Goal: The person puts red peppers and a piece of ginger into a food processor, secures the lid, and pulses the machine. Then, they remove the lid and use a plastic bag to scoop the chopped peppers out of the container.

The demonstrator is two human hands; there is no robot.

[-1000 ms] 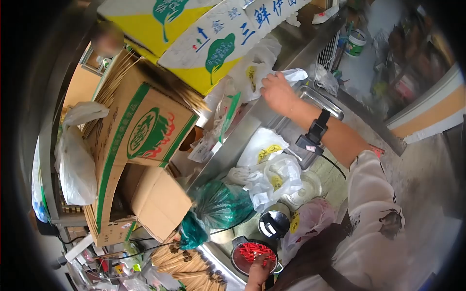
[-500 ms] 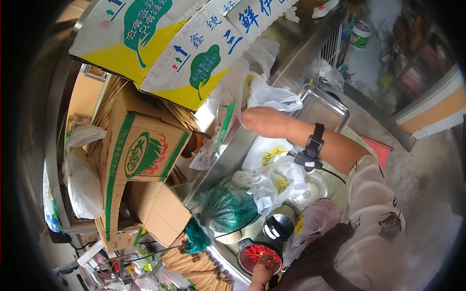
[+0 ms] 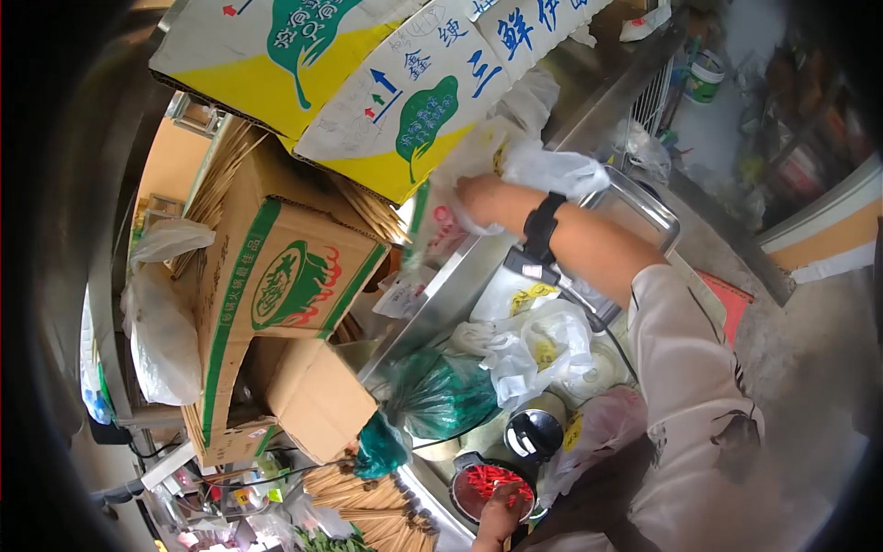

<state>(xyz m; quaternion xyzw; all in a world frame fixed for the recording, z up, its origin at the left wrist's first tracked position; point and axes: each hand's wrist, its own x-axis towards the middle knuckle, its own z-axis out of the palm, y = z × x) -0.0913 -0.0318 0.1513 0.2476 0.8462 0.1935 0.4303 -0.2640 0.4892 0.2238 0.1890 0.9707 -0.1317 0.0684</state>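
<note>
A cluttered kitchen corner fills my feed, with a steel-edged bench (image 3: 451, 279) slanting across it and grey floor (image 3: 805, 345) off to the right.

Out at the far end of its arm, the right grip (image 3: 478, 201) is against a thin, translucent plastic bag (image 3: 445, 228) with pinkish print. The fingers are too blurred and hidden for me to tell how far they are closed or whether they pinch the film. The bag lies just beyond and beside the knuckles.

Lower down, the left grip (image 3: 499, 515) sits at the near side of a dark-rimmed bowl (image 3: 465, 501), its bent fingers over the red chili pieces (image 3: 487, 479) inside. From here I can't make out whether it has hold of the rim or of any pieces.

Just past the bowl I see a black-lidded container (image 3: 534, 435), a tied green plastic bag (image 3: 446, 396) and white plastic bags (image 3: 552, 345) with yellow print. A metal tray (image 3: 670, 211) lies beyond the right forearm. Farther left come bamboo skewers (image 3: 372, 511), a brown cardboard box (image 3: 230, 322) and, above it, a white-and-yellow carton (image 3: 368, 138).
</note>
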